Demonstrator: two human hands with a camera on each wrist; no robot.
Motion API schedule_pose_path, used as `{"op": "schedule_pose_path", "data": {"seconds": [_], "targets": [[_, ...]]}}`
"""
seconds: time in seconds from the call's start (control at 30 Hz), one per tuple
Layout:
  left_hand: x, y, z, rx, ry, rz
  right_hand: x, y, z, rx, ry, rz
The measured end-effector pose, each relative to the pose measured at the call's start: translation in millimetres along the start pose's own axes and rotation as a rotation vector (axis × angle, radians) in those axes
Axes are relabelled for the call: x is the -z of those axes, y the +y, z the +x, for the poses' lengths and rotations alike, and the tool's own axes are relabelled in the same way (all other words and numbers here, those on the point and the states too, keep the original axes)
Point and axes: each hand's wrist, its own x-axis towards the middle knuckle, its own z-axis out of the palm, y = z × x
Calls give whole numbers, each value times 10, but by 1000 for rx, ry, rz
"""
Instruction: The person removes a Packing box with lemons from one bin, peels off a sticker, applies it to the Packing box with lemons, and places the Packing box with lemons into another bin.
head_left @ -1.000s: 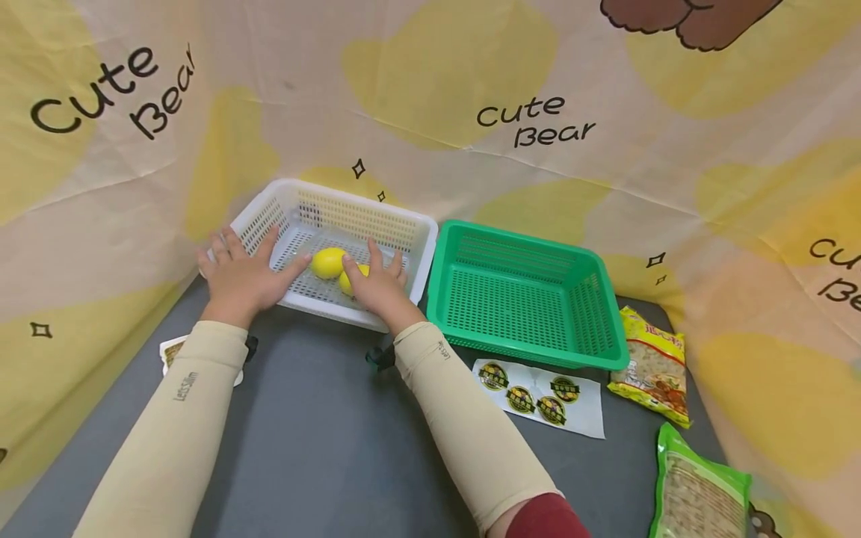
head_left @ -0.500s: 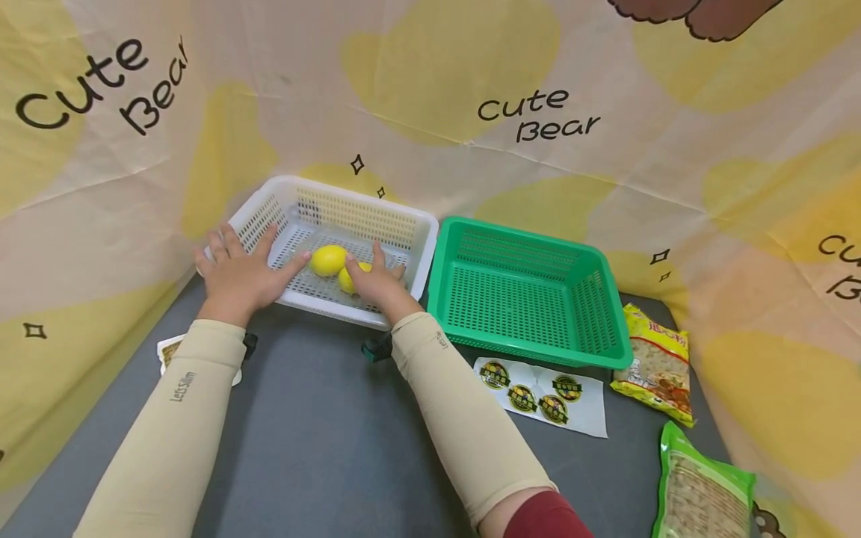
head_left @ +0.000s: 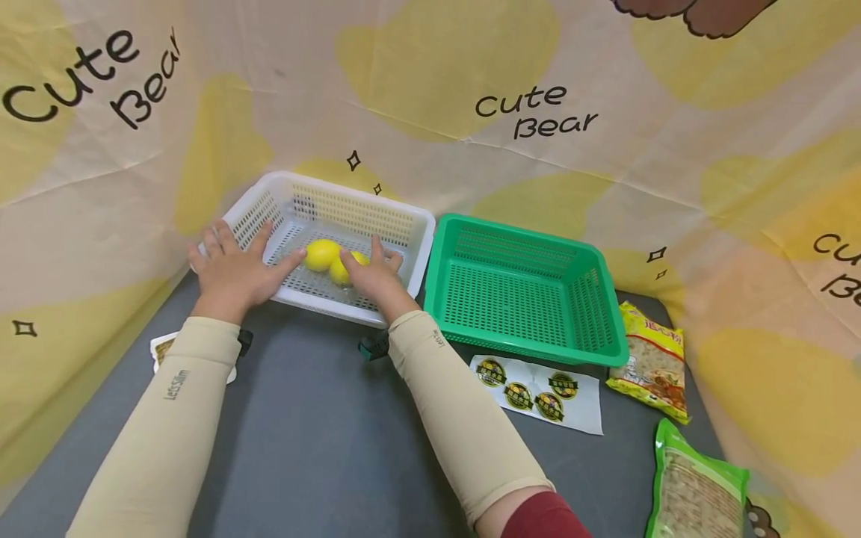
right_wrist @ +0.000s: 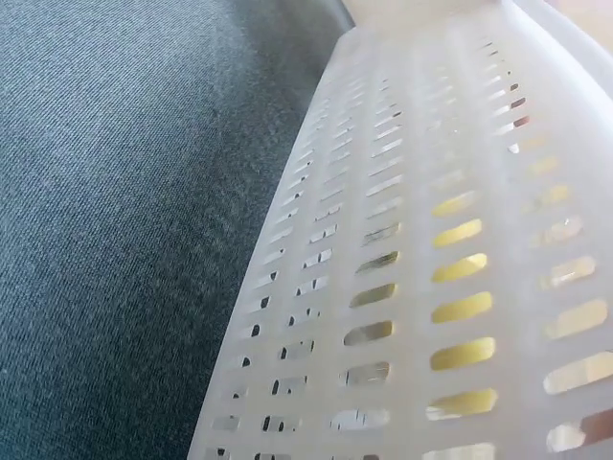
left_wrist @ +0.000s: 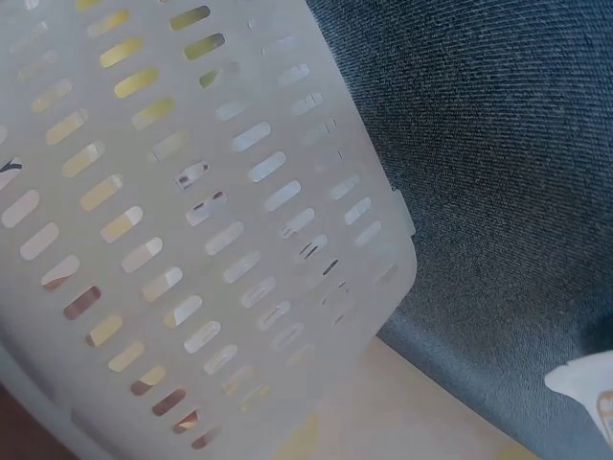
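Two yellow lemons lie side by side in a white slotted basket, with what looks like clear plastic around them. My left hand spreads over the basket's left end, its thumb reaching inward near the left lemon. Inside the basket's right half is my right hand, thumb against the right lemon and the other fingers extended. The undersides of both hands are hidden in the head view. Both wrist views look at the basket's outer wall, with yellow showing through the slots.
A green basket stands right beside the white one. In front of it lies a sheet of round stickers. A yellow food packet and a green-edged packet lie at right. A small packet is partly under the left forearm.
The head view has shifted slightly. The right lemon has moved a little further back and left, along with the right hand's thumb. The left hand stays at the basket's left end.
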Motion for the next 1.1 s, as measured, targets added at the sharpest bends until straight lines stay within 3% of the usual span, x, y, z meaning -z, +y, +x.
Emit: {"op": "schedule_pose_path", "data": {"seconds": [0.23, 0.7, 0.93, 1.1], "targets": [[-7, 5, 5, -7, 0, 4, -31, 11, -22, 157, 80, 29], [19, 25, -22, -4, -12, -1, -46, 11, -23, 166, 141, 57], [-17, 7, 2, -2, -8, 8, 38, 48, -101, 267, 283, 129], [-15, -5, 15, -3, -11, 20, 166, 79, -210, 327, 322, 213]]}}
